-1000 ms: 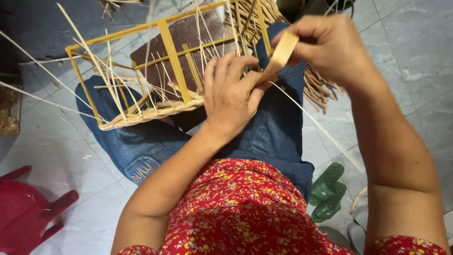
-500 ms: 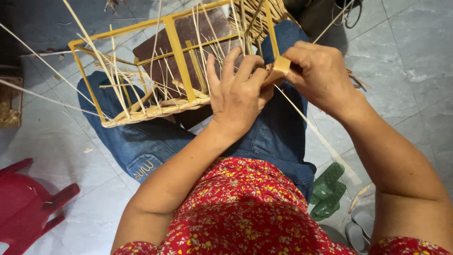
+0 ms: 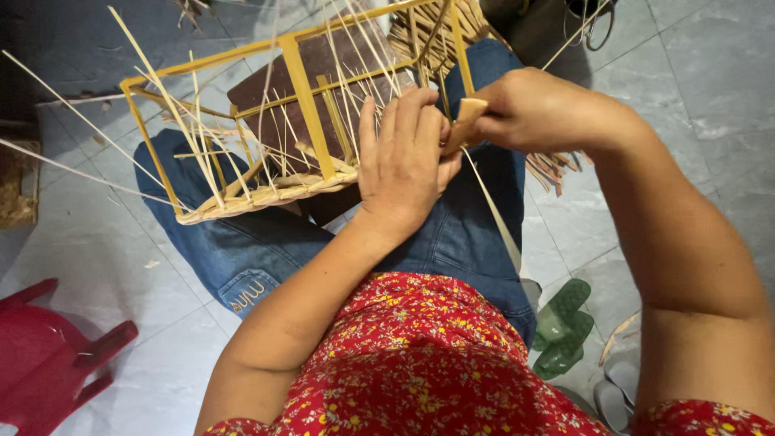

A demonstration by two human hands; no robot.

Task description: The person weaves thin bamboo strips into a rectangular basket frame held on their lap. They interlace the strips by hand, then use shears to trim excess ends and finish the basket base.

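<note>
A home craft spot: grey tiled floor [image 3: 710, 89], red plastic stool [image 3: 48, 355], green sandals [image 3: 565, 327].

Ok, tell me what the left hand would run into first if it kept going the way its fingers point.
The left hand points up-frame, away from the body. Its fingertips already sit among the thin upright slivers of the yellow basket frame; those come first, though depth is unclear.

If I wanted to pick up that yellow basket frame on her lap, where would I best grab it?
Probably by the thick upright bar in the middle of the yellow frame, coming from above on the far side. It is the stoutest bare piece; the thin loose strips sticking out around it would bend. Her left hand and right hand occupy the near right corner, pinching a flat strip.
</note>
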